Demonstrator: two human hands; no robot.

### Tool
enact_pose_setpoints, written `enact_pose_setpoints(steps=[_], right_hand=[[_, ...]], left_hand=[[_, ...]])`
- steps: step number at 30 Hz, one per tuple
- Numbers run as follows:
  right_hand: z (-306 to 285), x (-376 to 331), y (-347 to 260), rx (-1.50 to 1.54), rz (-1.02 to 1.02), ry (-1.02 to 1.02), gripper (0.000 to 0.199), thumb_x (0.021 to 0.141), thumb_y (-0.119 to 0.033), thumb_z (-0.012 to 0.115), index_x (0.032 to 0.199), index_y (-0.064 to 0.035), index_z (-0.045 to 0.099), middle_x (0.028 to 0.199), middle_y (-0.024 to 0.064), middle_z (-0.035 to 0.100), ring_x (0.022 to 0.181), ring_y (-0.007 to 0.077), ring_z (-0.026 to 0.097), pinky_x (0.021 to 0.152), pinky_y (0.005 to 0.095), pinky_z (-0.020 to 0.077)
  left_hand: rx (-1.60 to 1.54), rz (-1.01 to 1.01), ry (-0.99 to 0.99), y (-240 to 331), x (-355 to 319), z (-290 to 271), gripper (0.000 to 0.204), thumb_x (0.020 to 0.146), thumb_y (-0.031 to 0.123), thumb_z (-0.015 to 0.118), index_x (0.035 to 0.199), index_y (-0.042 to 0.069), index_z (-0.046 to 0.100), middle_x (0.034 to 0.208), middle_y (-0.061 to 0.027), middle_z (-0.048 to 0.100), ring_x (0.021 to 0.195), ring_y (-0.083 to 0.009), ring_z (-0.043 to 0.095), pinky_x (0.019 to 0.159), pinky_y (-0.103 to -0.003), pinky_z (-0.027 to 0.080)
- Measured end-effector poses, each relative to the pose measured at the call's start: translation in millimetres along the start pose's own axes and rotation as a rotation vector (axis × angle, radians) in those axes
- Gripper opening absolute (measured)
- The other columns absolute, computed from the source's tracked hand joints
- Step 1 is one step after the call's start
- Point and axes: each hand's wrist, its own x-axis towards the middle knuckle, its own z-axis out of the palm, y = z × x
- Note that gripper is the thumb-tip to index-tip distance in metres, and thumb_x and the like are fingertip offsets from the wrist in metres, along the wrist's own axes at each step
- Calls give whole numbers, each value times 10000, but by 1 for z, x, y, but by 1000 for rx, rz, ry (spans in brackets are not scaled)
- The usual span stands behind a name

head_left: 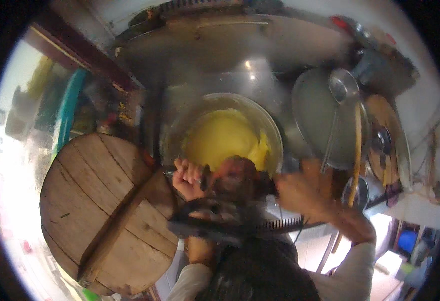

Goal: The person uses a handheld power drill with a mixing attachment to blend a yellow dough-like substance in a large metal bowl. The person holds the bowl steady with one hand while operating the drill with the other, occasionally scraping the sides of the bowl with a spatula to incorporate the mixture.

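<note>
A wide metal pot [278, 125] holds a smooth yellow mass [220, 134], with a thicker yellow ridge at its right side. Over the pot's near rim I hold a bulky power tool [236, 176] with a dark red body and black grips, blurred. My left hand [188, 179] is curled round its left side handle. At the other end my right hand [302, 196] is closed on the tool's dark grip, partly hidden. Whatever joins the tool to the yellow mass cannot be made out. A dark flat bar [215, 220] lies across just below the tool.
To the left is a big round wooden lid [99, 190] with a raised bar handle. On the right stand a large grey round pan or lid [312, 115], a metal ladle [342, 86], a long wooden stick [356, 155] and a round wooden board [383, 118]. A metal wall panel [280, 42] rises behind.
</note>
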Motion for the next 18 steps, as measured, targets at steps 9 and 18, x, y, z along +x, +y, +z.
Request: enact_pose_setpoints(steps=[9,18], right_hand=[[-73,26,-17,-184,-251,-92,375,640,-293,718,842,11,632,814,196,617,826,339,601,733,424,474],[37,-14,20,281,-137,41,436,705,-371,639,959,-18,616,907,218,621,874,357,600,752,437,466]], left_hand=[[514,331,662,6,-4,104,274,889,248,459,1034,31,542,1010,-91,579,949,-238,551,854,-404,464],[403,170,684,-18,-10,119,146,747,78,535,763,151,410,572,4,368,497,-120,339,500,-293,350]])
